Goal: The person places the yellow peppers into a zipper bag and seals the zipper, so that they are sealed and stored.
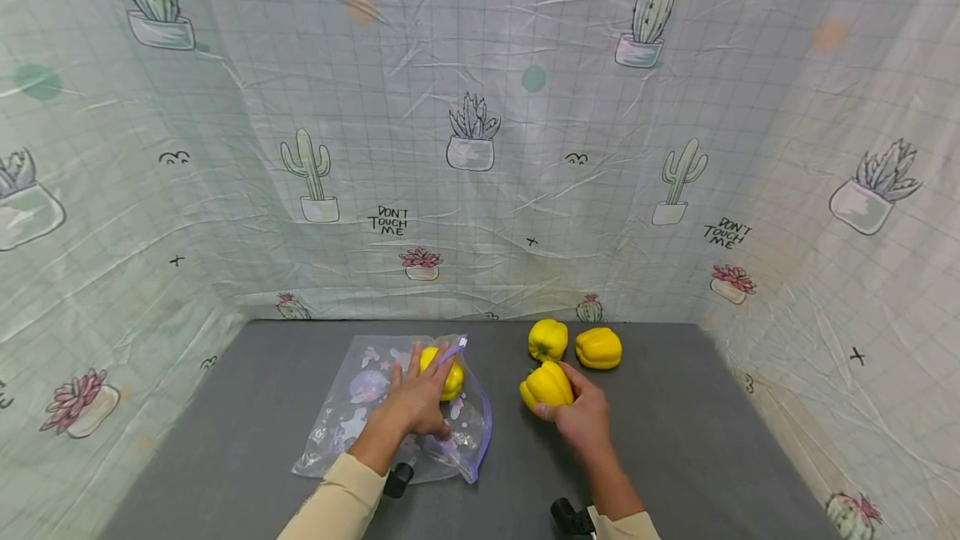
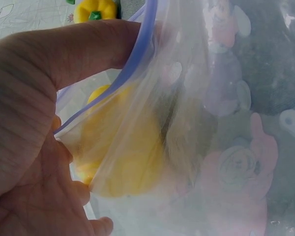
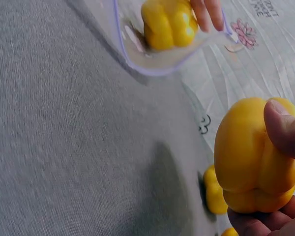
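A clear zip bag (image 1: pixel 352 398) with a purple zip edge and printed figures lies on the grey table, its mouth facing right. One yellow bell pepper (image 1: pixel 452 382) is inside it, near the mouth. With spread fingers, my left hand (image 1: pixel 411 398) holds the mouth apart; its thumb (image 2: pixel 98 49) reaches past the zip edge in the left wrist view. My right hand (image 1: pixel 585 415) grips another yellow bell pepper (image 3: pixel 250 152) above the table, to the right of the bag, thumb on one side and fingers beneath.
Two more yellow bell peppers, one (image 1: pixel 548 340) left and one (image 1: pixel 598 348) right, sit close together behind my right hand. A cactus-print sheet (image 1: pixel 540 190) hangs behind the grey table (image 1: pixel 675 440) and along both sides.
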The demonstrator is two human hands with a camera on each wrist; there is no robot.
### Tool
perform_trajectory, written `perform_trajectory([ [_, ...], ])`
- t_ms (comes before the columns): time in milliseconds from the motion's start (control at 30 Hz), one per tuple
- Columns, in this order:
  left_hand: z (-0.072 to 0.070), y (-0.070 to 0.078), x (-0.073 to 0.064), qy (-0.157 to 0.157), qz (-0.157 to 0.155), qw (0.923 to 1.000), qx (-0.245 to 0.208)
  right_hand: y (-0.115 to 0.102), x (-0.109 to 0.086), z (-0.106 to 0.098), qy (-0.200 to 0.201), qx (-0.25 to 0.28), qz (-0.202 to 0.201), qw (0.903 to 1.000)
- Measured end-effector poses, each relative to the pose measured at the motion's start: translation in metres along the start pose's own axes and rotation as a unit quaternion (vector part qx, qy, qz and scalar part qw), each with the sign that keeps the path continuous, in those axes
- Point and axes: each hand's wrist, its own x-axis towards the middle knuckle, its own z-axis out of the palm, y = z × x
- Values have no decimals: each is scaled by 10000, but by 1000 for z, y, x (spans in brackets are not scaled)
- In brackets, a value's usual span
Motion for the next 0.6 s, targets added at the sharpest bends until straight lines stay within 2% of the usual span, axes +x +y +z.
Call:
perform_trajectory([
  [433, -1, 0, 0, 39, 101, 9998, -164, -7, -8, 28, -135, -140, -426, 9989],
  [600, -1, 1, 0, -24, 56, 9999, -145, -10, -13, 36, -218, -130, -445, 9987],
])
